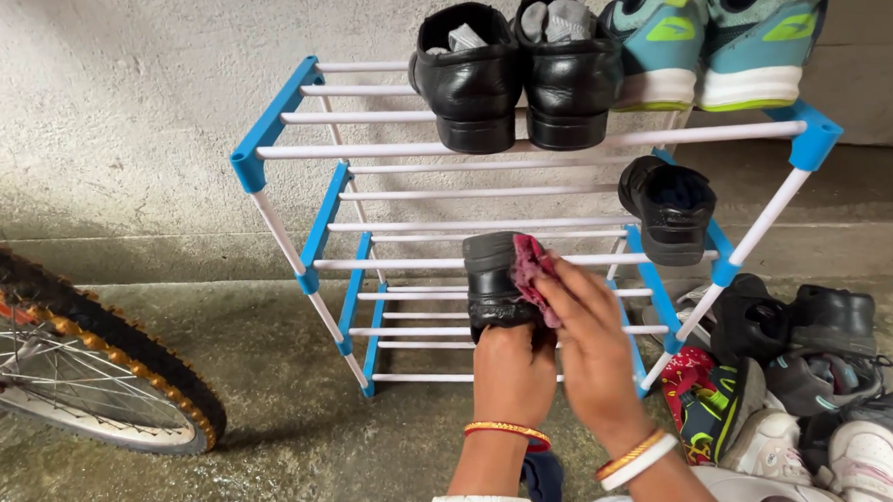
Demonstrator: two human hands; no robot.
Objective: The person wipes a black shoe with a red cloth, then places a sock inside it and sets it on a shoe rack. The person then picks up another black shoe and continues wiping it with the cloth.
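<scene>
At the centre of the frame the left hand (513,372) grips a black shoe (492,282) from below, fingers closed around its heel end, holding it up in front of the rack (273,126) so its upper faces the right hand (590,335). The right hand pinches a pink cloth (531,269) against the shoe's side, pressed flat as if wiping. Black shoes (512,75) and teal sneakers (711,43) sit on the top shelf; a shoe pile (808,392) lies lower right, a bicycle wheel (86,367) lower left

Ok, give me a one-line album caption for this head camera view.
Left hand holds a black leather shoe while right hand rubs it with a pink cloth before a blue-and-white shoe rack.
</scene>
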